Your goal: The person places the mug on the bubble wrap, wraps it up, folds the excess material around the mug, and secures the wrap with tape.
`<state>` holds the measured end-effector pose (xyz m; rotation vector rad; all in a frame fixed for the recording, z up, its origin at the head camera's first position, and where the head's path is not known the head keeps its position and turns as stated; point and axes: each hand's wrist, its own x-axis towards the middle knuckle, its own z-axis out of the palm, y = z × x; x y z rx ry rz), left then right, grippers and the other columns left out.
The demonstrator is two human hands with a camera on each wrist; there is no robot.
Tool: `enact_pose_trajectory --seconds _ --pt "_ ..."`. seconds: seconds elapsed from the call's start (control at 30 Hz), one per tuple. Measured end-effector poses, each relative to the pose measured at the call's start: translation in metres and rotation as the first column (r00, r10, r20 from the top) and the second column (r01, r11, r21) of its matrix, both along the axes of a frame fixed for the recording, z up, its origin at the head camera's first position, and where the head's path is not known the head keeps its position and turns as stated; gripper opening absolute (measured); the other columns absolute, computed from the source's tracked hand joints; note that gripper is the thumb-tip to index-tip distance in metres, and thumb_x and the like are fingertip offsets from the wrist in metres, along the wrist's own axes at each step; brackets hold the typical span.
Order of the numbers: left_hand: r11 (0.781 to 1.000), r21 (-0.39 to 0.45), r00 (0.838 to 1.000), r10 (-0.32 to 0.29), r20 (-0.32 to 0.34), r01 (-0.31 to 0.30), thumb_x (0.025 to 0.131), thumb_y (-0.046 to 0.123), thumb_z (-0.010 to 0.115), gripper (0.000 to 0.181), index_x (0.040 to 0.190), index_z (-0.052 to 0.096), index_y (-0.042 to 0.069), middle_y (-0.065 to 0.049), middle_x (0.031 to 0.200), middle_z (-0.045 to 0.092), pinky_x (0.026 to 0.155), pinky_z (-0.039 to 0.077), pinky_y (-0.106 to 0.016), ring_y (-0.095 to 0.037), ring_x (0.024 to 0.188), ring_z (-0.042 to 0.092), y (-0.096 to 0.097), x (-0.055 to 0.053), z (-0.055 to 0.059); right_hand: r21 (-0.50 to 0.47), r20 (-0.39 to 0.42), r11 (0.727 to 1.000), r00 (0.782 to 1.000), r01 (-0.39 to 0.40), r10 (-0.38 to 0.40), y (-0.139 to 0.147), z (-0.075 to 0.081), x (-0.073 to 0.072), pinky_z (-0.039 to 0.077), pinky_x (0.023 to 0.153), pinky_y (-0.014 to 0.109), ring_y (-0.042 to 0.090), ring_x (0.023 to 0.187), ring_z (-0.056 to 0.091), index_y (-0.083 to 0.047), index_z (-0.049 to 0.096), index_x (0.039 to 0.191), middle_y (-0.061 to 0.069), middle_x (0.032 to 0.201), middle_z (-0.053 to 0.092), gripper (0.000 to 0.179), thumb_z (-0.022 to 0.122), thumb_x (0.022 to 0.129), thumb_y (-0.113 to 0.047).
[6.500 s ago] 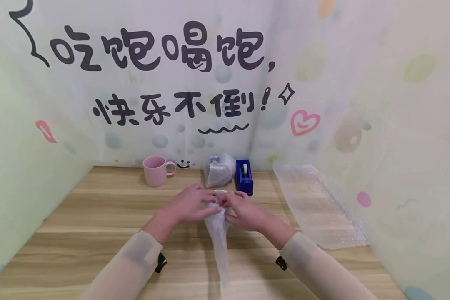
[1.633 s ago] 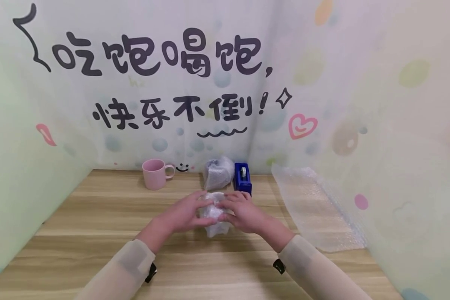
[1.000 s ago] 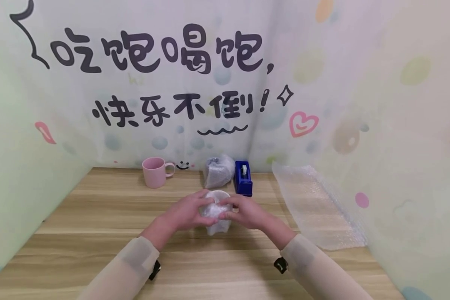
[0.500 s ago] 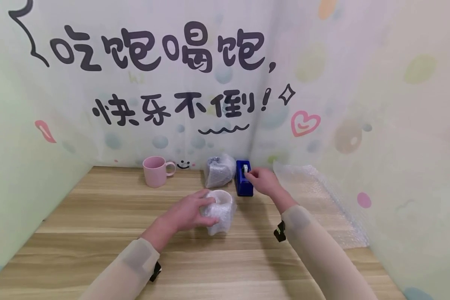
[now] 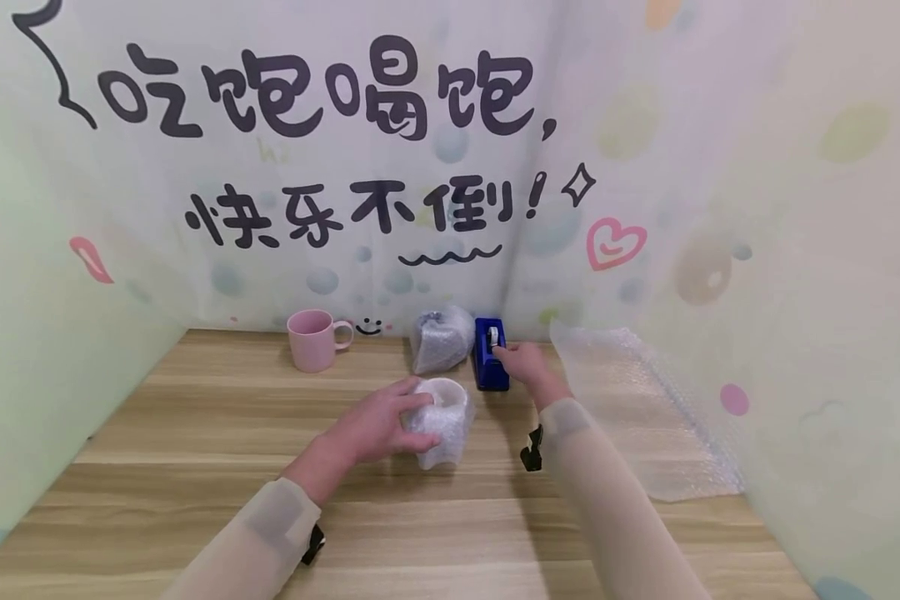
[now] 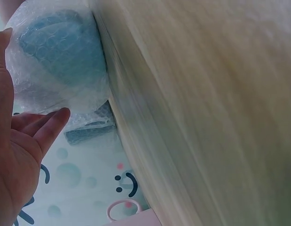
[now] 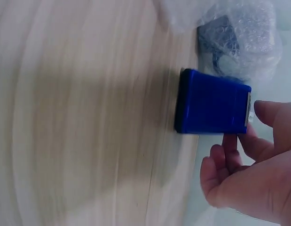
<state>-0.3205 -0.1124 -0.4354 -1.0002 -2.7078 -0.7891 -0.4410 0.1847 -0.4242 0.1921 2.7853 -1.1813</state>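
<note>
A cup in bubble wrap (image 5: 450, 429), its pale round rim facing up, stands on the wooden table. My left hand (image 5: 377, 423) holds it from the left, thumb in front and fingers at the rim. Bluish colour shows through the wrap (image 6: 60, 52) in the left wrist view. Farther back, my right hand (image 5: 528, 365) is at the blue tape dispenser (image 5: 491, 377). In the right wrist view, thumb and forefinger pinch the tape end (image 7: 251, 116) at the dispenser's cutting edge; the other fingers curl below. The tape between the fingertips is barely visible.
A second bubble-wrapped bundle (image 5: 442, 340) stands by the back wall, left of the dispenser. A pink mug (image 5: 312, 343) is at the back left. On the right lies a flat sheet of bubble wrap (image 5: 645, 417). Printed walls enclose the table.
The wrap's long loose tail has been folded round the cup. My right hand has left the cup and moved to the tape dispenser; my left hand still holds the cup.
</note>
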Motion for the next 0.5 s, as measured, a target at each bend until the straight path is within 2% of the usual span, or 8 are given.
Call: enact_pose_trajectory --seconds 0.07,0.13,0.33,0.43,0.5 --pt "1.0 0.007 1.0 -0.001 -0.007 0.001 0.091 0.044 0.088 0.064 0.14 0.074 0.007 -0.028 0.16 0.056 0.113 0.057 -0.057 -0.048 0.139 0.064 0.0 0.0 0.0 -0.028 0.009 0.999 0.999 0.033 -0.033 -0.003 0.0 -0.001 0.043 0.127 0.058 0.045 0.152 0.051 0.003 0.062 0.151 0.028 0.161 0.055 0.057 0.057 0.112 -0.039" --pt "1.0 0.008 1.0 -0.004 -0.017 0.005 0.091 0.045 0.088 0.064 0.14 0.074 0.007 -0.028 0.16 0.057 0.112 0.058 -0.057 -0.048 0.138 0.065 -0.001 0.0 0.0 -0.076 0.012 0.995 0.998 0.059 -0.058 -0.006 0.001 -0.001 0.04 0.129 0.057 0.044 0.153 0.049 0.003 0.062 0.15 0.027 0.162 0.054 0.055 0.058 0.111 -0.035" --pt "1.0 0.026 0.999 -0.012 -0.033 0.013 0.09 0.043 0.089 0.062 0.138 0.074 0.007 -0.027 0.158 0.059 0.11 0.059 -0.056 -0.046 0.134 0.067 -0.001 0.0 -0.002 -0.193 -0.052 0.979 0.995 0.07 -0.082 -0.013 0.007 -0.001 0.043 0.128 0.053 0.038 0.138 0.06 0.01 0.073 0.127 0.028 0.141 0.068 0.04 0.061 0.109 -0.023" --pt "0.999 0.03 0.999 -0.011 -0.041 0.013 0.09 0.043 0.089 0.061 0.137 0.075 0.008 -0.026 0.156 0.06 0.109 0.06 -0.055 -0.044 0.132 0.069 -0.002 -0.001 -0.004 -0.152 -0.04 0.986 0.997 0.062 -0.068 -0.012 0.012 -0.002 0.055 0.11 0.046 0.034 0.129 0.063 0.006 0.075 0.12 0.023 0.134 0.071 0.034 0.062 0.108 -0.024" --pt "0.999 0.035 0.999 -0.01 -0.044 0.011 0.09 0.043 0.089 0.06 0.137 0.075 0.008 -0.025 0.156 0.06 0.108 0.061 -0.055 -0.044 0.131 0.069 -0.002 -0.001 -0.005 -0.172 0.006 0.984 0.999 0.046 -0.045 -0.011 0.017 -0.004 0.053 0.094 0.039 0.033 0.129 0.062 0.004 0.073 0.117 0.022 0.138 0.071 0.031 0.06 0.107 -0.022"
